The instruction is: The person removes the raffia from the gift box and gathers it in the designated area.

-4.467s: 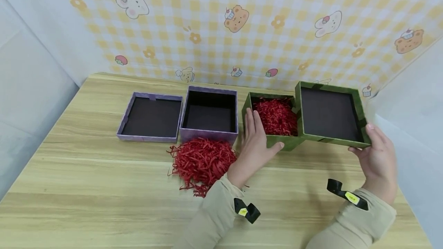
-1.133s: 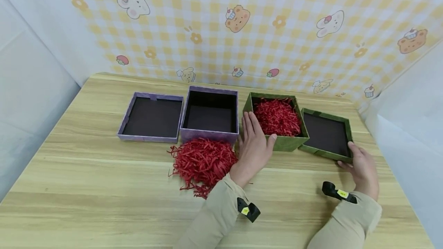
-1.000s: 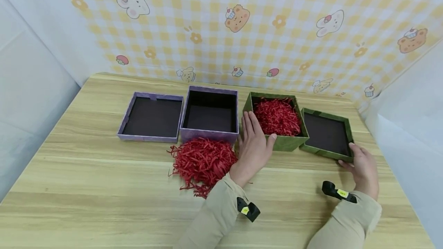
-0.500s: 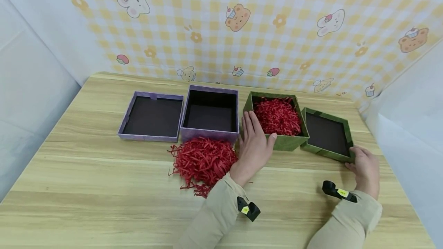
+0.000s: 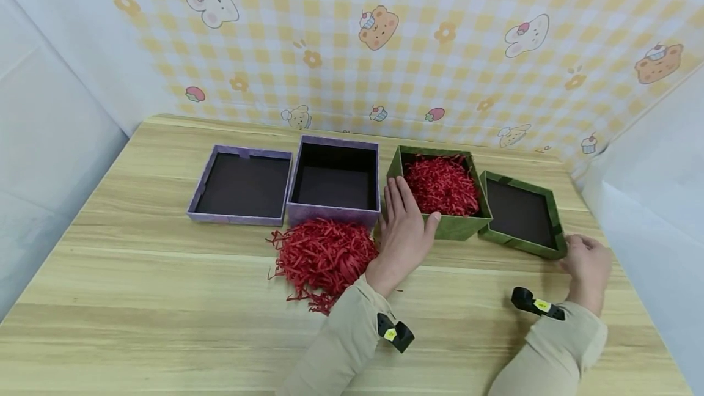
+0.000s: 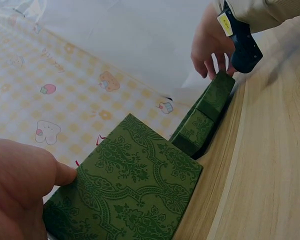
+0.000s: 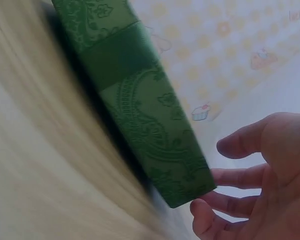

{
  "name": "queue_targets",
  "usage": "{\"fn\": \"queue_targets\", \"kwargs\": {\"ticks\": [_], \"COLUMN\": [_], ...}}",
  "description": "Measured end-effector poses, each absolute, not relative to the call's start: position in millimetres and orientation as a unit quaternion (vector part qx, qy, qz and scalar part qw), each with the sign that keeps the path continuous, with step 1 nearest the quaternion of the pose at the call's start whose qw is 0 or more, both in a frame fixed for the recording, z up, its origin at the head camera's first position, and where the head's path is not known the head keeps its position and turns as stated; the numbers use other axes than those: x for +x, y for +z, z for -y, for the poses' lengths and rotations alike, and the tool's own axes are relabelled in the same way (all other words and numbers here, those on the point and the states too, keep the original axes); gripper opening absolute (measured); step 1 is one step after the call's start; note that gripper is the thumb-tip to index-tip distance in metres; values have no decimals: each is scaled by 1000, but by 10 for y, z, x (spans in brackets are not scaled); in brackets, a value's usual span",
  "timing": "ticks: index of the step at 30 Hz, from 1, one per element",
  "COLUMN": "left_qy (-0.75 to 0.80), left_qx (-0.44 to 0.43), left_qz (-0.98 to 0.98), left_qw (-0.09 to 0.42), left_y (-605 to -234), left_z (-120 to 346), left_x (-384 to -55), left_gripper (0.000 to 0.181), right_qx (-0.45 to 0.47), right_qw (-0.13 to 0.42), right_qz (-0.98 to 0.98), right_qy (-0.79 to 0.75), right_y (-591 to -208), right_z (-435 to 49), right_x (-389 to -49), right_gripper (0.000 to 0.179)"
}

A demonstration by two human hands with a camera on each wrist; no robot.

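A green patterned box, filled with red shredded paper, stands at centre right. My left hand rests along its left side with straight fingers, and the thumb touches the front wall near the rim, as the left wrist view also shows. Beside the box lies the green lid, inside facing up, its left edge close to the box. My right hand is at the lid's front right corner. In the right wrist view its thumb is spread away from the lid while the other fingers reach behind the corner.
Left of the green box stands an open purple box with a dark interior, next to an upturned purple lid. A loose heap of red shredded paper lies in front. Checked cloth hangs behind the wooden table.
The right hand has lowered the green lid from above the table to beside the green box, then loosened its hold and slid slightly right. The left hand has stayed at the green box.
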State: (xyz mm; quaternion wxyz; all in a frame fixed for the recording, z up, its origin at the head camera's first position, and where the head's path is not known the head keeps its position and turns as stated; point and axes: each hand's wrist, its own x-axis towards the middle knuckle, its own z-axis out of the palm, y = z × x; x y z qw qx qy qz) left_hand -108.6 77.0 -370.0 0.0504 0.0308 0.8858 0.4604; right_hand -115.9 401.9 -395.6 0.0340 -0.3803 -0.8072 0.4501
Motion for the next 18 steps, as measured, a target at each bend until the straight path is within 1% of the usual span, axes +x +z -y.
{"fn": "queue_targets", "kwargs": {"ticks": [3,6,9,11,14,18], "left_qy": [459,457,456,458,458,457], "left_qx": [30,29,28,28,29,31], "left_qz": [-886,-887,-888,-887,-887,-887], "left_qw": [51,52,53,52,52,52], "left_y": [-3707,-3709,-3708,-3706,-3705,-3699], "left_z": [-773,-772,-769,-767,-766,-764], "left_x": [-1088,-1088,-1089,-1091,-1093,-1094], "left_gripper": [82,82,82,82,82,82], "right_qx": [-380,-375,-365,-355,-335,-307], "right_qw": [44,59,80,102,123,148], "right_qz": [822,809,772,740,714,708], "right_qy": [422,450,515,562,603,618], "right_y": [-3890,-3808,-3710,-3638,-3530,-3345], "right_z": [-3998,-3938,-3865,-3806,-3723,-3551], "right_x": [-1128,-1096,-1083,-1082,-1089,-1140], "right_gripper": [51,48,35,21,11,12]}}
